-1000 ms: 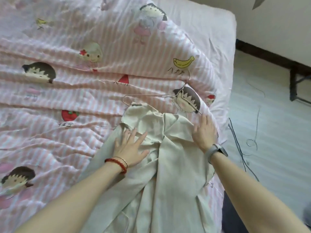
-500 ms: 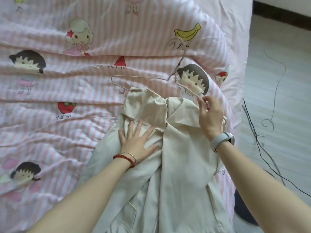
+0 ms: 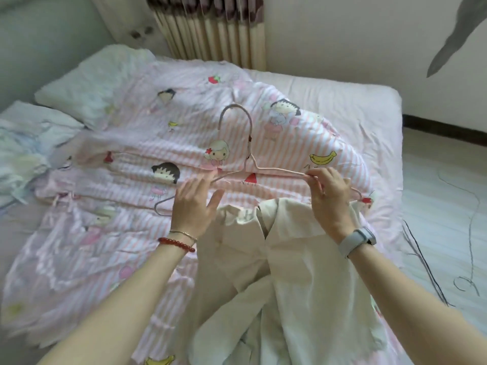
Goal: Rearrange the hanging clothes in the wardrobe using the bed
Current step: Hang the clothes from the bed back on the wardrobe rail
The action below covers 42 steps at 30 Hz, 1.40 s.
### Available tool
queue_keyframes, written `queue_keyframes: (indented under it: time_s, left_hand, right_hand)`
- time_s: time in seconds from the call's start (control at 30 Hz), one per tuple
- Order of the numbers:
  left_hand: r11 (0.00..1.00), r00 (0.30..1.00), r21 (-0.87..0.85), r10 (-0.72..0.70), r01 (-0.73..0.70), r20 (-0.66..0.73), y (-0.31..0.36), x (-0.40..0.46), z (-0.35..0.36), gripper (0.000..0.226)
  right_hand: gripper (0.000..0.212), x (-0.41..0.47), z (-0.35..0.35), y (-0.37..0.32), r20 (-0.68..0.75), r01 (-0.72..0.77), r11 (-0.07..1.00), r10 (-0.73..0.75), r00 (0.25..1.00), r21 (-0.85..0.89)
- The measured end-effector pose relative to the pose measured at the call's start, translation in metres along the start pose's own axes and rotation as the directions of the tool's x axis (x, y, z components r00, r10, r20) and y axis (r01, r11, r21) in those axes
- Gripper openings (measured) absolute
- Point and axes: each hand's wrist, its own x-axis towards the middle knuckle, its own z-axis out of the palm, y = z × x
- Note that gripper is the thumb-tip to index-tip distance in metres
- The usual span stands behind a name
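Bedroom, pale walls, curtain hanging at the head of a bed lying under a pink-striped cartoon duvet.

Right hand pinching the right arm of a pink wire hanger between thumb and curled fingers, raising it just above the duvet, hook pointing toward the curtain. Pale watch showing on that wrist.

Left hand hovering with fingers spread and relaxed, fingertips at or just under the hanger's left arm; whether touching it, cannot tell. Red bead bracelet and thin chain circling that wrist.

Cream jacket lying collar-up on the near right part of the bed, directly below both hands, collar just beneath the hanger, lower half trailing toward the camera.

Printing on the duvet: dark-haired and blonde cartoon children, bananas, strawberries, watermelon slices. Small characters sitting beside the fruit, too blurred for reading.

White pillow resting at the far left of the bed, crumpled pale bedding bunching at the left edge. Thin dark cables trailing across the light floor to the right of the mattress. Dark skirting running along the far wall.
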Motion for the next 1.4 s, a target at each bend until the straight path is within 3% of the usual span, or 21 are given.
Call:
queue_keyframes:
  time_s: [0.1,0.27,0.4,0.53,0.6,0.7,0.87,1.03,1.13,1.17,1.27,1.4]
  left_hand:
    - [1.000,0.995,-0.024,-0.021,0.019,-0.093,-0.022,-0.002,-0.070,0.062]
    - [0.986,0.942,0.123,-0.062,0.108,-0.329,-0.061,-0.036,-0.180,0.067]
    - [0.946,0.878,0.154,-0.193,0.285,-0.437,-0.107,-0.091,-0.264,0.052]
    - [0.867,0.770,0.154,-0.323,0.474,-0.550,-0.148,-0.177,-0.343,0.032]
    - [0.807,0.690,0.139,-0.385,0.574,-0.613,-0.159,-0.228,-0.379,0.026]
    - [0.723,0.583,0.135,-0.416,0.677,-0.697,-0.167,-0.312,-0.427,0.045]
    - [0.507,0.347,0.041,-0.526,0.861,-0.777,-0.160,-0.455,-0.478,0.037]
    - [0.371,0.253,0.063,-0.489,0.927,-0.835,-0.123,-0.588,-0.499,0.029]
    - [0.231,0.090,-0.025,-0.476,0.973,-0.875,-0.098,-0.649,-0.503,0.036]
    - [0.193,0.050,-0.044,-0.458,0.980,-0.887,-0.090,-0.668,-0.507,0.038]
    - [0.127,0.022,-0.030,-0.387,0.991,-0.922,-0.063,-0.724,-0.519,0.040]
    - [-0.018,-0.120,-0.119,-0.258,0.993,-0.959,-0.017,-0.789,-0.532,0.037]
  right_hand:
    - [0.035,0.015,0.011,-0.052,0.008,0.075,0.997,-0.075,0.997,0.030]
    - [0.037,0.024,0.044,-0.160,0.008,0.221,0.964,-0.225,0.974,0.147]
    - [0.029,0.008,0.081,-0.261,0.021,0.369,0.898,-0.384,0.923,0.239]
    - [0.030,-0.030,0.116,-0.369,0.040,0.530,0.766,-0.581,0.813,0.362]
    - [0.030,-0.057,0.130,-0.421,0.054,0.595,0.680,-0.677,0.734,0.428]
    - [0.028,-0.109,0.146,-0.493,0.043,0.675,0.525,-0.805,0.592,0.518]
    - [0.029,-0.218,0.161,-0.587,0.093,0.652,0.291,-0.943,0.320,0.700]
    - [0.031,-0.329,0.161,-0.637,0.084,0.488,0.079,-0.996,0.013,0.869]
    - [0.034,-0.397,0.154,-0.662,0.120,0.339,0.065,-0.982,-0.144,0.938]
    - [0.034,-0.421,0.151,-0.670,0.119,0.297,0.060,-0.976,-0.185,0.953]
    - [0.025,-0.486,0.131,-0.695,0.105,0.191,0.049,-0.949,-0.297,0.980]
    - [0.019,-0.556,0.087,-0.731,-0.063,0.016,-0.078,-0.891,-0.450,0.997]
